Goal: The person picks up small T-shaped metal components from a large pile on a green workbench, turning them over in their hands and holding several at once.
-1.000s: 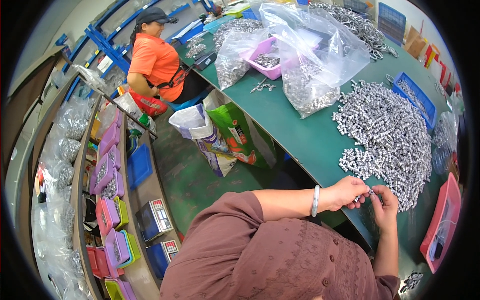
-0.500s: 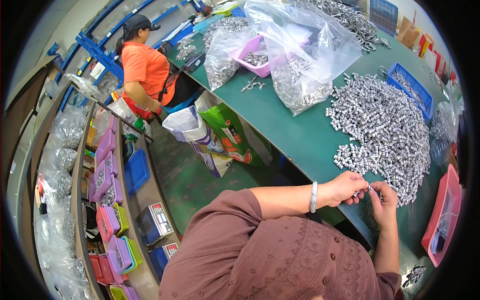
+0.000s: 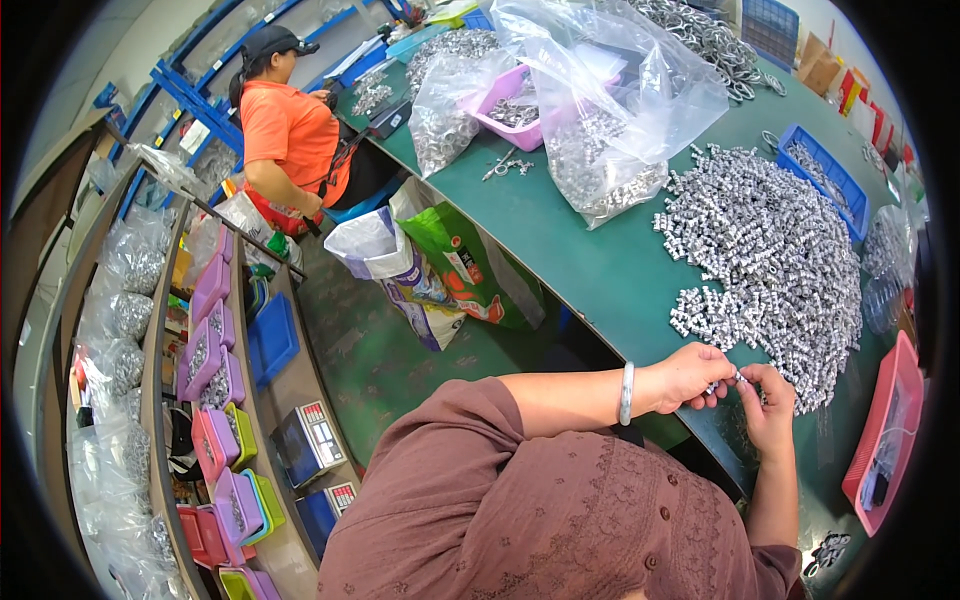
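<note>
My left hand and my right hand meet at the near edge of the green table. Both pinch a small silver metal part between their fingertips. A silver bangle sits on my left wrist. Just beyond my hands spreads a big heap of small silver metal parts.
A red tray lies right of my hands, a blue tray behind the heap. Clear bags of parts and a purple bin stand farther back. A person in an orange shirt sits at the left; shelves with coloured bins line the aisle.
My hands stay together at the table edge, working the small part; the view has shifted slightly.
</note>
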`<action>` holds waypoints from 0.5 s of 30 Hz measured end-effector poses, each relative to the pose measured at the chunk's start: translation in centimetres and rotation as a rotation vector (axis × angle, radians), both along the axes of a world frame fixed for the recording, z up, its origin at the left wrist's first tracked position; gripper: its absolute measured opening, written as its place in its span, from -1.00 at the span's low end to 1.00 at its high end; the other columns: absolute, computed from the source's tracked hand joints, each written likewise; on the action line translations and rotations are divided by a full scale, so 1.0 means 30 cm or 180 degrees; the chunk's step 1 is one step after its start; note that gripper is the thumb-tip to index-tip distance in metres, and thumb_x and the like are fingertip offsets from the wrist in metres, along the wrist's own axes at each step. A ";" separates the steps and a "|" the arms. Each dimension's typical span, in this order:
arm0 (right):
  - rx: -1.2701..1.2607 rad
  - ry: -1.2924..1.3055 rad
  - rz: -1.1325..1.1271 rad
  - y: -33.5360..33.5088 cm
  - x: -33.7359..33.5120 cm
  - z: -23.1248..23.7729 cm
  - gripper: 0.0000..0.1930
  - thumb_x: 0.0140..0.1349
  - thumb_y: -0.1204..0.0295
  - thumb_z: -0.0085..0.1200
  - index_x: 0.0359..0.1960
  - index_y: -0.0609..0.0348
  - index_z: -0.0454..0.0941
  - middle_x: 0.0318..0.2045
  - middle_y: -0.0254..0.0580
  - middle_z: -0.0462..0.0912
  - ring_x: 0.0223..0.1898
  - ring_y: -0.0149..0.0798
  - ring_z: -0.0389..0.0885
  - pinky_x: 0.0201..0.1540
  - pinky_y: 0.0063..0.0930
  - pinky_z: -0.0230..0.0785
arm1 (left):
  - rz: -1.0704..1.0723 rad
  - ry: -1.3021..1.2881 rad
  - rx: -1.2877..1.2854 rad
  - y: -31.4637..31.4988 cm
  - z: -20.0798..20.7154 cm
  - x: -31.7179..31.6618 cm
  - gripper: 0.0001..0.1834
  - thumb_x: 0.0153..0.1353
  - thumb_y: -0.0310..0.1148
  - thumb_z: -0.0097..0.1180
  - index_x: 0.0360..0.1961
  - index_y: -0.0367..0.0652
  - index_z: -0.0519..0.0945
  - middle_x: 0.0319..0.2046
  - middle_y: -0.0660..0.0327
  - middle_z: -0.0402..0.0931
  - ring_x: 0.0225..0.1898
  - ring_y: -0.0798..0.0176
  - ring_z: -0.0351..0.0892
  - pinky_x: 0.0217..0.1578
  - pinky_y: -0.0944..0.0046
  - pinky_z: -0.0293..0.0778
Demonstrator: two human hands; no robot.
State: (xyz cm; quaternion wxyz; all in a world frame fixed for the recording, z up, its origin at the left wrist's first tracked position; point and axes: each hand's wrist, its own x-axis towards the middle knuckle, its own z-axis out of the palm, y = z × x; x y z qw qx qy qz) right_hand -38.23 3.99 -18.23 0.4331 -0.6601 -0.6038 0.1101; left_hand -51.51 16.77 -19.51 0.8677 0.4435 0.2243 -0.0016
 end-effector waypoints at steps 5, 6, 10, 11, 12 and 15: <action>-0.0017 -0.0003 0.0005 0.001 0.000 0.000 -0.90 -0.01 0.64 0.05 -0.41 0.30 0.45 -0.49 -0.19 0.53 -0.45 -0.33 0.50 -0.35 -0.54 0.32 | -0.0004 -0.0013 -0.0038 0.000 -0.003 0.000 -0.80 0.15 -0.26 -0.02 -0.44 -0.16 0.48 -0.59 0.31 0.38 -0.62 0.46 0.34 -0.69 0.50 0.22; -0.0023 0.0011 0.0001 0.002 -0.001 0.001 -0.90 0.00 0.64 0.05 -0.41 0.30 0.45 -0.49 -0.19 0.53 -0.46 -0.33 0.50 -0.35 -0.54 0.32 | 0.0003 -0.0008 -0.0040 0.000 -0.004 0.000 -0.80 0.15 -0.26 -0.02 -0.44 -0.17 0.48 -0.59 0.31 0.38 -0.62 0.46 0.34 -0.69 0.50 0.22; 0.0128 0.0063 -0.0067 0.007 -0.011 -0.003 -0.90 -0.04 0.64 0.06 -0.45 0.25 0.45 -0.53 -0.19 0.51 -0.51 -0.26 0.47 -0.44 -0.49 0.27 | 0.0001 0.0013 -0.0039 -0.001 -0.003 0.002 -0.81 0.14 -0.26 -0.01 -0.43 -0.17 0.48 -0.59 0.31 0.38 -0.62 0.46 0.34 -0.69 0.50 0.22; 0.0141 0.0055 -0.0070 0.008 -0.012 -0.002 -0.90 -0.04 0.64 0.06 -0.45 0.25 0.45 -0.53 -0.19 0.51 -0.51 -0.26 0.47 -0.44 -0.49 0.27 | 0.0003 0.0011 -0.0038 -0.001 -0.003 0.002 -0.81 0.14 -0.26 -0.01 -0.43 -0.17 0.48 -0.59 0.31 0.38 -0.62 0.46 0.34 -0.69 0.50 0.22; 0.0155 0.0046 -0.0073 0.008 -0.012 -0.001 -0.90 -0.04 0.64 0.06 -0.45 0.25 0.46 -0.53 -0.19 0.51 -0.52 -0.26 0.47 -0.44 -0.49 0.27 | 0.0003 0.0011 -0.0047 -0.001 -0.003 0.001 -0.81 0.14 -0.26 -0.01 -0.43 -0.17 0.48 -0.59 0.31 0.38 -0.62 0.45 0.34 -0.69 0.50 0.22; -0.0002 0.0010 0.0009 0.003 -0.002 0.002 -0.91 0.01 0.64 0.05 -0.41 0.30 0.45 -0.50 -0.20 0.53 -0.46 -0.34 0.50 -0.36 -0.55 0.33 | 0.0006 0.0013 -0.0061 0.000 -0.002 -0.001 -0.81 0.14 -0.26 -0.01 -0.43 -0.17 0.48 -0.58 0.31 0.39 -0.62 0.45 0.35 -0.69 0.50 0.22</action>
